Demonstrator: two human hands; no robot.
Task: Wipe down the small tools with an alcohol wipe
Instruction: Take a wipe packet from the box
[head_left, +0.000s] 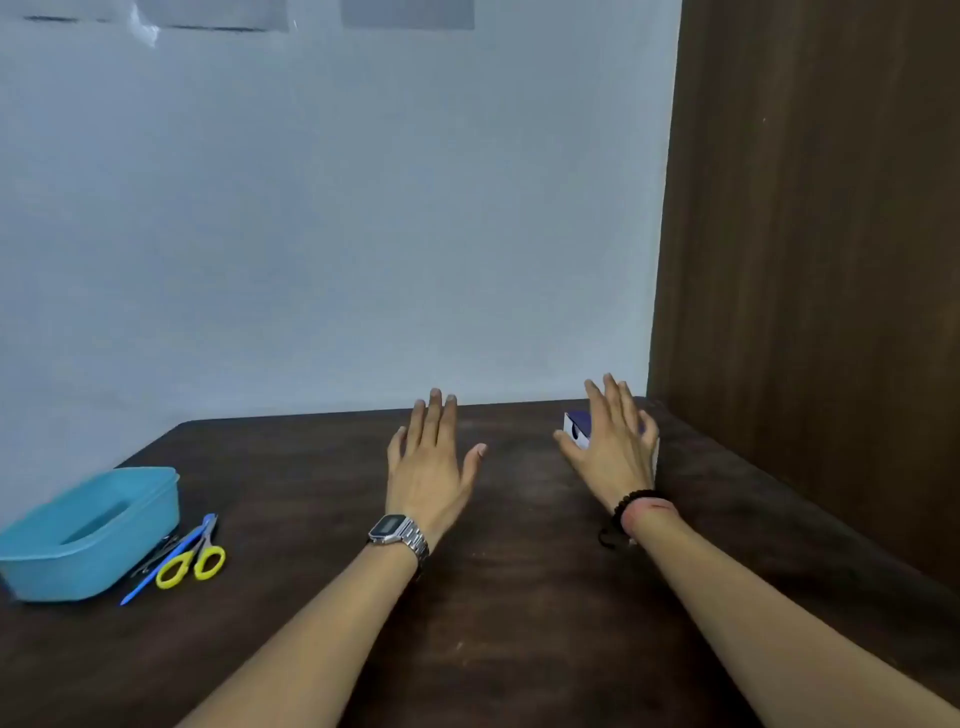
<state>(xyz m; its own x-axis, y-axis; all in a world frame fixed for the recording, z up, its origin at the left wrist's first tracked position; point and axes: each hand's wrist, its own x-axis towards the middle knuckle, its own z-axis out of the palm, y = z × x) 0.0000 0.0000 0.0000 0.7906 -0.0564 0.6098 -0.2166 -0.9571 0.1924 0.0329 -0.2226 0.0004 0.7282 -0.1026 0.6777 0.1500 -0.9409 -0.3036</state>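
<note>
- Scissors (195, 557) lie on the table (519, 597) beside a blue tub (88, 535), with a blue stick tool (166, 564); light, stiff, sharp-tipped: best taken by the yellow loops.
- Left hand (428, 467) hovers spread, grip wide, holding nothing.
- Right hand (615, 447), fingers straight, reaches over a small box (575, 431), likely the wipes.

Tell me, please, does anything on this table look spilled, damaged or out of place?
Nothing stands out. The scissors lie beside the blue tub, and both the left hand and right hand hover open.
</note>
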